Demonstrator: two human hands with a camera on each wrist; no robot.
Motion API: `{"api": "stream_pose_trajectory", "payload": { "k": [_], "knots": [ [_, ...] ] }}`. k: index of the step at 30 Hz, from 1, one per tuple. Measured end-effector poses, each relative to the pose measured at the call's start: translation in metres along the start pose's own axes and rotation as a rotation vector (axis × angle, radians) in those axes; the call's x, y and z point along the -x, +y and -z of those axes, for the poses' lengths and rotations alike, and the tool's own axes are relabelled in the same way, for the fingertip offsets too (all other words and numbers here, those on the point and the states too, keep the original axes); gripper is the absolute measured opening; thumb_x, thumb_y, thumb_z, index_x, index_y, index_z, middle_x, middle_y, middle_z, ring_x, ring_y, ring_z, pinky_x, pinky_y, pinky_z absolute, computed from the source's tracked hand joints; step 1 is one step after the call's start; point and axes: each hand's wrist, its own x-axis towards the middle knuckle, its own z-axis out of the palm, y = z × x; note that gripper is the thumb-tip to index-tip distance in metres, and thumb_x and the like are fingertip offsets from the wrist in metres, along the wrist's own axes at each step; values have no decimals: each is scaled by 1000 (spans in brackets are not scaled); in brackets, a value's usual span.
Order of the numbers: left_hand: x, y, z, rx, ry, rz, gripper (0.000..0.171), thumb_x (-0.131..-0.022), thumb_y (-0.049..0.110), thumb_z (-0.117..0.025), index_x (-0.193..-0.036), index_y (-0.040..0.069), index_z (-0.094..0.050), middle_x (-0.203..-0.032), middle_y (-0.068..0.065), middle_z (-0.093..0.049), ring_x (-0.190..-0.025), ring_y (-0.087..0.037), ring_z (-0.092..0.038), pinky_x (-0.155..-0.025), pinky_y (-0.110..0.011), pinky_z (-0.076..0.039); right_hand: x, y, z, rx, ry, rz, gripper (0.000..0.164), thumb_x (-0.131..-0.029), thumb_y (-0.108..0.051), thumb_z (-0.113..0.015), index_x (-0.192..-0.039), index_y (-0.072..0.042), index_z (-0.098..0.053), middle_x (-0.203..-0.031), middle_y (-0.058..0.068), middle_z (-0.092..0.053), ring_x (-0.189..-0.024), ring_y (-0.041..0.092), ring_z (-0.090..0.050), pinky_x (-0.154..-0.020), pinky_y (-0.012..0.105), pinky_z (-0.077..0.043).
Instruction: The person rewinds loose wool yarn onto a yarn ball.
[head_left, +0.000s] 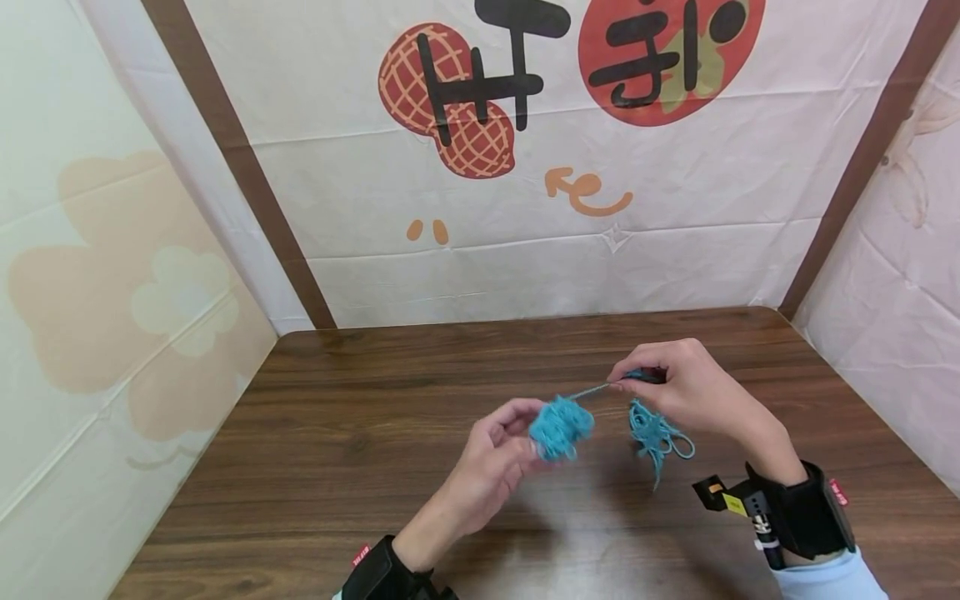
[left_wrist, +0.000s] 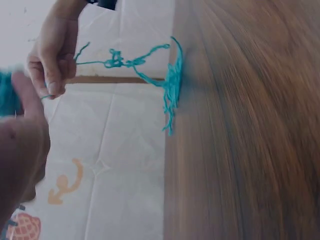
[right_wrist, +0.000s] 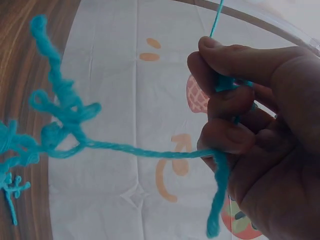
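My left hand (head_left: 491,467) holds a small ball of turquoise yarn (head_left: 561,427) between thumb and fingers, above the table. A thin strand runs from the ball to my right hand (head_left: 693,387), whose thumb and index finger pinch it. In the right wrist view more turquoise yarn (right_wrist: 227,82) sits inside the curled fingers, and a short end hangs below them. A looped, knotted tangle of yarn (head_left: 654,432) dangles below my right hand. Seen from the left wrist, the tangle's lower part (left_wrist: 172,85) lies bunched at the tabletop.
The brown wood-grain table (head_left: 360,433) spreads beneath both hands. White printed sheets hang behind it (head_left: 525,275) and along the left side (head_left: 112,292) and right side (head_left: 892,275). Black wrist straps with devices sit on the left wrist (head_left: 390,575) and right wrist (head_left: 806,508).
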Motion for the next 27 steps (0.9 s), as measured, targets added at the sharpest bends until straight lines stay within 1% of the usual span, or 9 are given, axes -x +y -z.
{"api": "stream_pose_trajectory", "payload": {
  "k": [3, 6, 10, 15, 19, 21, 23, 25, 27],
  "knots": [
    [-2, 1, -1, 86, 175, -20, 38, -93, 0, -53, -130, 6, -48, -117, -3, -61, -102, -10, -68, -90, -23, -60, 1, -1, -1, -8, -46, -2, 25, -87, -1, -77, -92, -25, -78, -82, -16, -70, -56, -3, -41, -51, 18, -39],
    [-4, 1, -1, 84, 333, -34, 36, -96, 0, -55, -130, 3, -46, -118, -6, -60, -103, -12, -68, -91, -25, -60, -1, -6, -6, -18, -130, 25, 20, -88, -2, -76, -92, -21, -78, -84, -12, -73, -60, -4, -47, -53, 18, -43],
    [-6, -1, 1, 13, 488, -56, 34, -96, 1, -62, -127, 0, -49, -116, -8, -61, -103, -15, -70, -93, -31, -61, -4, -19, -14, -26, -246, 64, 14, -91, -4, -74, -93, -18, -78, -89, -8, -76, -65, -5, -55, -56, 18, -49],
    [-8, -6, 2, -189, 587, -130, 38, -89, -2, -72, -122, -1, -53, -115, -10, -59, -93, -16, -73, -86, -33, -63, -4, -38, -23, -46, -316, 107, 15, -91, -5, -72, -92, -19, -77, -85, -11, -72, -65, -7, -54, -58, 17, -50],
    [-7, -10, 4, -529, 568, -191, 41, -83, 0, -79, -119, 6, -60, -115, -10, -62, -87, -14, -73, -76, -26, -63, -2, -48, -25, -44, -325, 135, 16, -90, -4, -73, -90, -20, -75, -82, -15, -67, -66, -7, -49, -58, 16, -48],
    [-5, -12, 5, -724, 513, -217, 42, -81, 2, -80, -118, 11, -62, -113, -7, -65, -86, -12, -71, -73, -23, -62, 0, -51, -24, -44, -325, 133, 17, -91, -4, -73, -90, -21, -75, -84, -15, -67, -66, -7, -48, -58, 16, -47],
    [-5, -13, 5, -867, 432, -239, 42, -80, 3, -80, -117, 15, -64, -111, -3, -67, -86, -10, -70, -72, -22, -62, 1, -52, -22, -47, -317, 127, 17, -91, -5, -73, -93, -22, -75, -87, -15, -69, -68, -7, -51, -60, 16, -49],
    [-4, -14, 4, -939, 341, -236, 42, -80, 4, -79, -117, 17, -64, -109, 1, -67, -86, -9, -69, -73, -22, -62, 2, -53, -20, -42, -302, 119, 19, -91, -5, -73, -93, -23, -75, -87, -15, -69, -69, -7, -52, -61, 16, -49],
    [-4, -14, 3, -959, 261, -219, 41, -81, 5, -78, -117, 17, -65, -107, 2, -67, -85, -7, -69, -72, -22, -62, 2, -53, -19, -38, -280, 118, 19, -90, -4, -74, -94, -23, -75, -88, -15, -69, -69, -7, -53, -61, 17, -50]
  ]
}}
